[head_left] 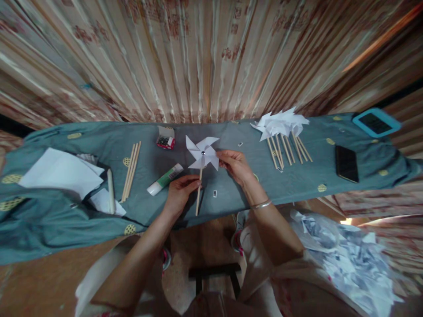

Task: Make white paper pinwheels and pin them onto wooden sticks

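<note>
A white paper pinwheel [202, 152] on a thin wooden stick stands out over the middle of the cloth-covered table. Its centre carries a shiny round pin head. My left hand [181, 192] is closed on the stick just below the blades. With thumb and fingers, my right hand [234, 164] pinches the tip of the blade on the right side. A glue stick [165, 179] with a green label lies just beyond my left hand. Farther back sits a small open box of pins [165, 137].
Several finished pinwheels [280, 124] lie at the back right, near a black phone [346, 163] and a blue-framed device [376, 122]. Loose wooden sticks [131, 171] and white paper sheets [62, 172] lie left. A bag of paper scraps [350, 255] stands below the table's right side.
</note>
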Motion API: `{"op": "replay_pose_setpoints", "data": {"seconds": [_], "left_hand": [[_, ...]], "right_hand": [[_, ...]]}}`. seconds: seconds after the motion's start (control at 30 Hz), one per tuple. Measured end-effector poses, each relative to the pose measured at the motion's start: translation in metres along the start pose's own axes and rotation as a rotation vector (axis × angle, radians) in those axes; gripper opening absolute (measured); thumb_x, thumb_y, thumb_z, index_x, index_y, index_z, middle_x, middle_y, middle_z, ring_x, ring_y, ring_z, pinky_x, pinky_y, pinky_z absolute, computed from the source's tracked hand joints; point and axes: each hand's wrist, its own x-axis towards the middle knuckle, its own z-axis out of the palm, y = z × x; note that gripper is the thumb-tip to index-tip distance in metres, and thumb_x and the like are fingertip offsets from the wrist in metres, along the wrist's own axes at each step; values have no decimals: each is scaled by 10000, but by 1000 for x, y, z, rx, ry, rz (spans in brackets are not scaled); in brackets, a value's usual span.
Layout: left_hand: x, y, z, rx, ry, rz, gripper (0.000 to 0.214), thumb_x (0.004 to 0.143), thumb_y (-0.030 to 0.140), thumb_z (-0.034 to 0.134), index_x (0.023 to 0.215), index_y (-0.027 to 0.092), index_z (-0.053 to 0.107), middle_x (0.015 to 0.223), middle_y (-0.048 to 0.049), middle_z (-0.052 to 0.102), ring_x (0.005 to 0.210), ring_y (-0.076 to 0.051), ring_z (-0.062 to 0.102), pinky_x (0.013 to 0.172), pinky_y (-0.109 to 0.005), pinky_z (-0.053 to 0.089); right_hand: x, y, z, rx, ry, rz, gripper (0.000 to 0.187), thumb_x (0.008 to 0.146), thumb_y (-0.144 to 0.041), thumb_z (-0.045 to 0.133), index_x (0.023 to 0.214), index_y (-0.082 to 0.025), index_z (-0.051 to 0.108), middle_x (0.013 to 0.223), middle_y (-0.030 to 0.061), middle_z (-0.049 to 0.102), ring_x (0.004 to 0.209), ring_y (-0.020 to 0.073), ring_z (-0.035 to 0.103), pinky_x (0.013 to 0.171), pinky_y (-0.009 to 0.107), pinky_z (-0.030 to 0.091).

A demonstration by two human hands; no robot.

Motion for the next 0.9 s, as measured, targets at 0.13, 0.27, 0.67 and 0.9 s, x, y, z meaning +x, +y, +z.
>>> {"op": "replay_pose_setpoints", "data": {"seconds": [0.13, 0.27, 0.67, 0.9], "left_hand": [[1, -1, 0, -2, 11, 5, 467, 441, 458, 928, 752, 161, 747, 708, -23, 720, 637, -158, 653, 698, -302, 539], [2, -3, 0, -22, 22, 11, 462, 440, 446, 929, 754, 159, 749, 706, -24, 717, 631, -153, 649, 691, -300, 535], [1, -1, 4, -74, 47, 0, 458, 416, 422, 936, 740, 159, 747, 696, -13, 713, 624, -144, 645, 681, -281, 531], [1, -2, 4, -79, 49, -2, 439, 428, 406, 934, 737, 158, 747, 691, -10, 710, 627, -135, 635, 690, -279, 524]], "right_hand": [[0, 2, 2, 35, -17, 20, 330, 490, -424, 914, 609, -186, 720, 560, -30, 646, 507, 69, 498, 491, 210, 381], [-1, 4, 3, 53, -41, 48, 367, 474, -446, 922, 616, -179, 715, 556, -32, 645, 492, 62, 501, 484, 205, 401], [-7, 6, 10, 78, -37, 131, 383, 459, -437, 925, 641, -171, 717, 575, -30, 671, 517, 59, 559, 516, 179, 447], [-9, 9, 13, 60, -64, 154, 400, 453, -461, 922, 641, -172, 720, 604, -18, 697, 527, 61, 564, 520, 177, 450]]}}
